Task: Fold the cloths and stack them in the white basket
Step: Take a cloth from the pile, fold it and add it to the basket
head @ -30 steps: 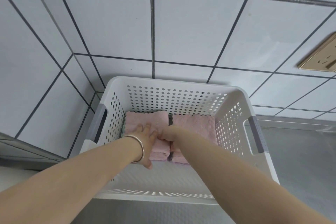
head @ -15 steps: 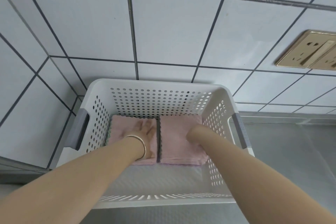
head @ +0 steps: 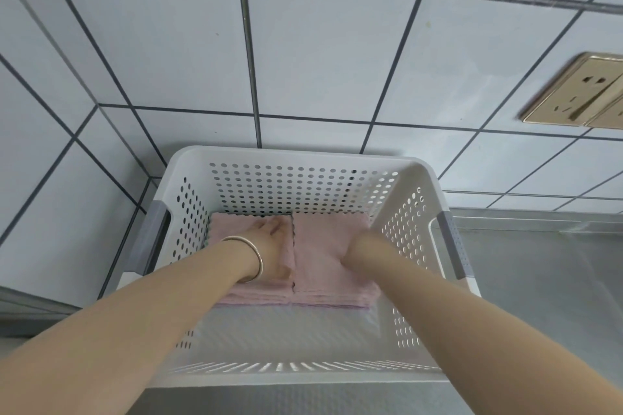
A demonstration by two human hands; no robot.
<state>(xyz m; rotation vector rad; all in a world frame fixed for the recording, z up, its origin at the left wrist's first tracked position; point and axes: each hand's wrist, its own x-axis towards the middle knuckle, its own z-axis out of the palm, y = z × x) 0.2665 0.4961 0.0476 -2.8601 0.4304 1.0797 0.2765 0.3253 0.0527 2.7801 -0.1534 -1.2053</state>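
Inside the white basket (head: pixel 236 153), the left hand (head: pixel 271 246) lies flat, grip spread, on the left pink cloth stack (head: pixel 236 293). The right hand (head: pixel 352 248) presses the right stack (head: pixel 320 246) beneath it; whether its grip is spread or curled cannot be told.

The supporting surface is a grey brushed stainless-steel countertop (head: pixel 539 280) whose back edge and left edge meet pale tiled walls with dark grout. One item rests directly on it: a white perforated plastic basket with grey handle grips (head: pixel 293 156), seated in the back left corner with its far rim close against the rear wall. To the right of the basket the metal runs on bare to the frame's edge.
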